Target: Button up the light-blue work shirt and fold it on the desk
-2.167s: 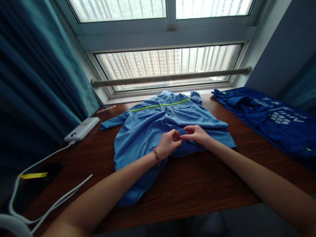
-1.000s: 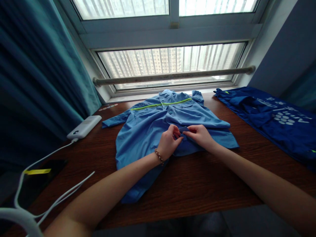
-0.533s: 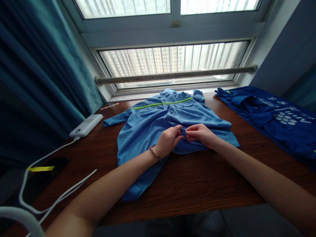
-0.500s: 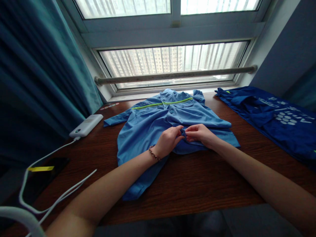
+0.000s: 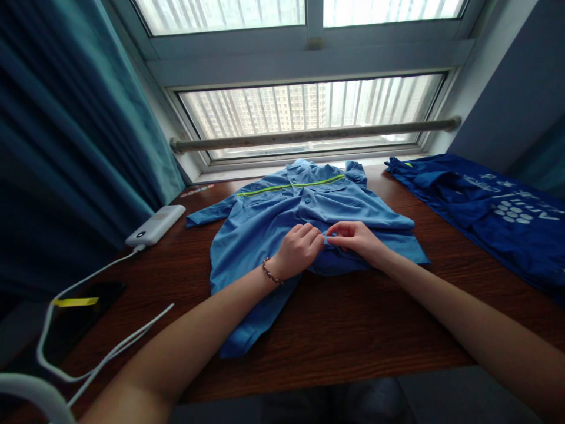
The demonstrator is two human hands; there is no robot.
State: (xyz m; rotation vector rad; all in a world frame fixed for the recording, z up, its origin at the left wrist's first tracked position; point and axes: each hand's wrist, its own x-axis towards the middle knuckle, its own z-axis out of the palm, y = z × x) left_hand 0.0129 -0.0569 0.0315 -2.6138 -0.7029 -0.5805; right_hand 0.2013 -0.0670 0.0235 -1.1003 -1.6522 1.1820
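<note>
A light blue work shirt (image 5: 260,227) with a yellow-green stripe across the chest lies spread on the dark wooden table (image 5: 353,330), collar toward the window. My left hand (image 5: 299,250), with a bead bracelet on the wrist, and my right hand (image 5: 355,237) meet at the shirt's front opening near the middle. Both pinch the fabric edges there, fingertips almost touching. The spot between the fingers is hidden by my left hand's knuckles.
A dark blue garment (image 5: 485,215) with white print lies at the right of the table. A white power bank (image 5: 155,225) sits at the left, its white cable (image 5: 88,282) trailing toward me. A dark phone with a yellow tag (image 5: 75,302) lies near the left edge. Teal curtains hang left.
My left hand has rolled over the front edge of the shirt, covering the small flap that was visible between the fingers. Both hands have stayed at the same spot.
</note>
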